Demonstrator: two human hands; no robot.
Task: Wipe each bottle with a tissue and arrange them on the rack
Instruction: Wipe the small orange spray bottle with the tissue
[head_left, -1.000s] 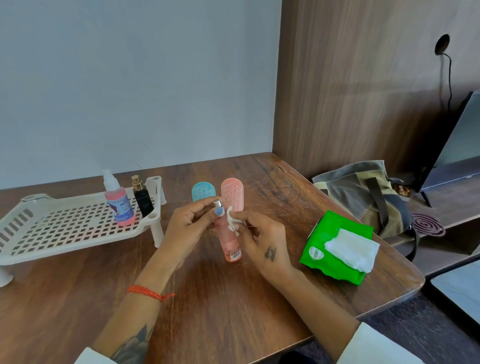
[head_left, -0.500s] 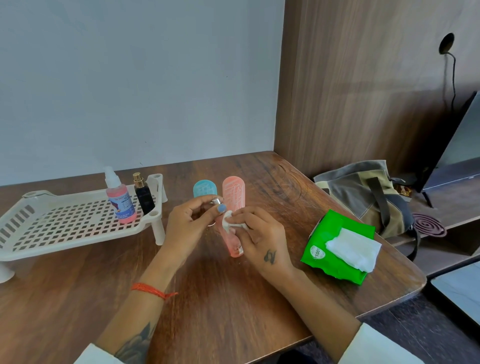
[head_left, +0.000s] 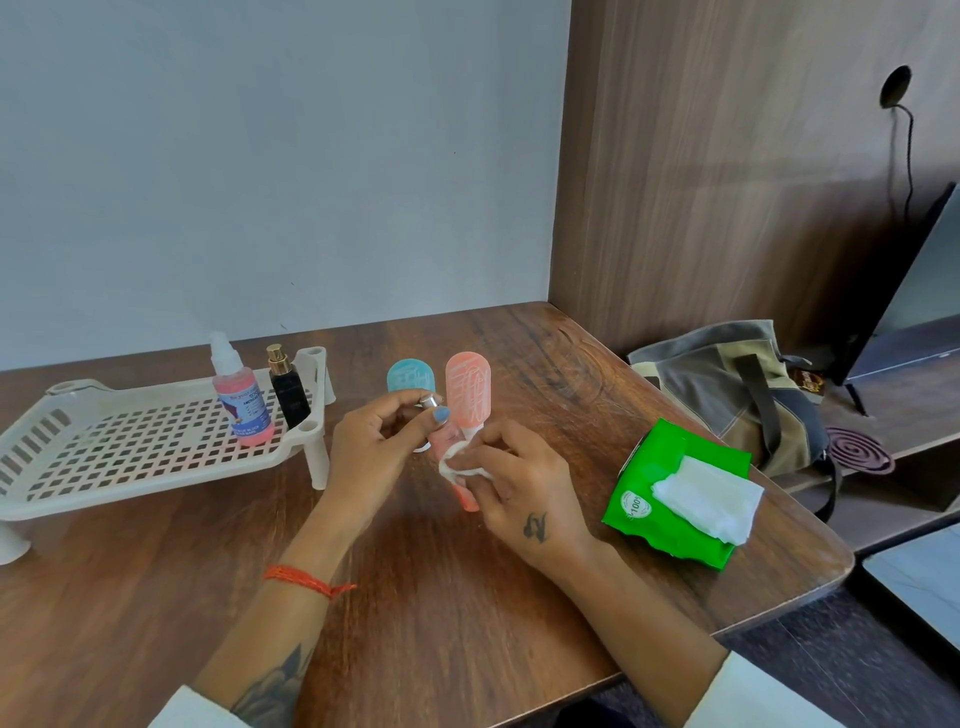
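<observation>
Here the left hand (head_left: 371, 449) pinched the silver top of a slim pink spray bottle (head_left: 457, 462), fingers curled. Just right of that grip, the right hand (head_left: 519, 488) pressed a crumpled tissue (head_left: 453, 465) against its side, above the wooden table (head_left: 441, 597). The white rack (head_left: 130, 452) stood to the left.

A wooden table (head_left: 467, 623) fills the lower frame, backed by a pale wall (head_left: 260, 156) at upper left and a brown wood panel (head_left: 727, 182) at upper right. At right sits 1 grey-and-olive bag (head_left: 727, 389) — beside it a dark spiral coil (head_left: 857, 451) on a low shelf. A black cable (head_left: 906, 135) hangs down the panel.
</observation>
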